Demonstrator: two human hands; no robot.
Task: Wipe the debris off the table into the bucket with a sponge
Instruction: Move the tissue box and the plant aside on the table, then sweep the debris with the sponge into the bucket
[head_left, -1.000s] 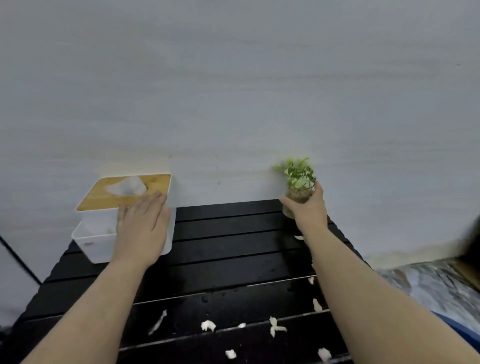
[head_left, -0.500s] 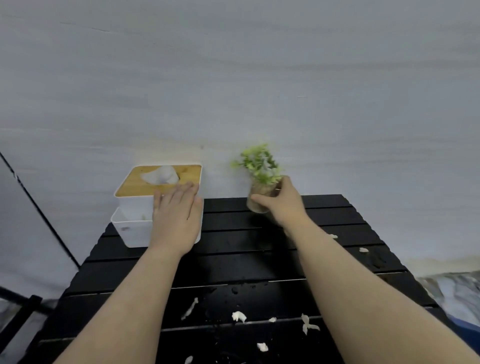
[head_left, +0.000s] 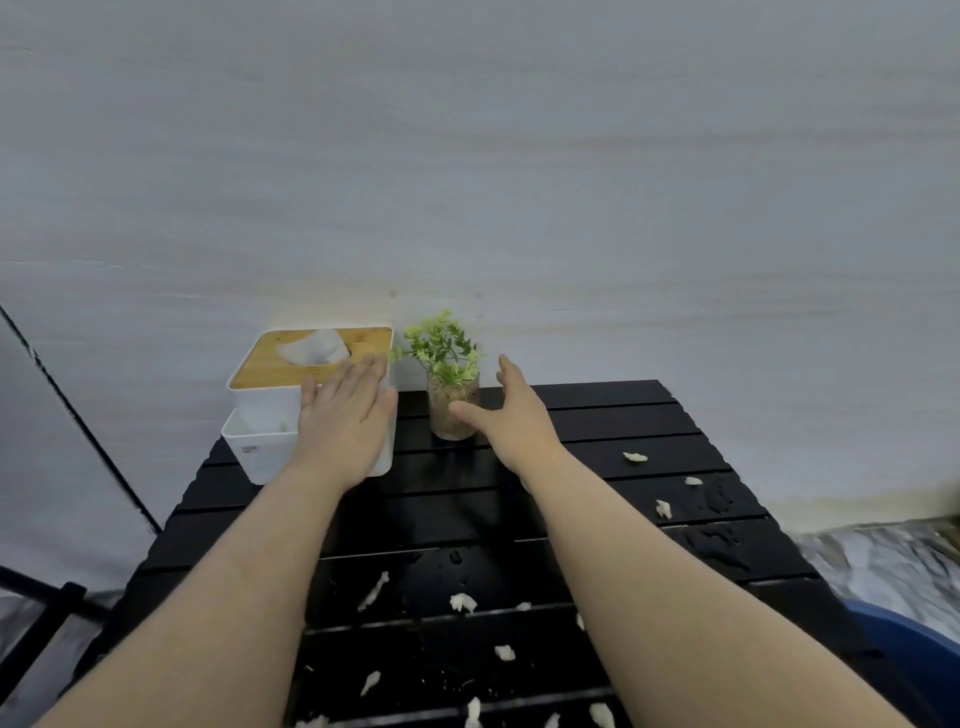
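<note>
Table (head_left: 597, 415): black, slatted, set against a pale wall (head_left: 467, 156); wet patches showed on the right-hand slats.

Debris (head_left: 462, 601): small whitish scraps, scattered over the near slats between the two forearms, with a few more along the right side of the table. None had left the tabletop.

Bucket (head_left: 904, 649): blue; only a curved piece of rim was visible at the lower right, beside the table's near right corner.

Sponge: not visible in the view.

Box (head_left: 260, 447): white tissue box with a wooden lid, a tissue standing out of the slot; placed at the far left corner of the table.

Plant (head_left: 451, 384): green sprigs in a clear glass with pebbles, upright, just right of the box.

Left hand (head_left: 345, 415): spread flat, palm down, fingers together, resting over the right part of the box; gripping nothing.

Right hand (head_left: 511, 410): open, fingers extended, thumb close to the glass of the plant; whether it touched could not be told; holding nothing
</note>
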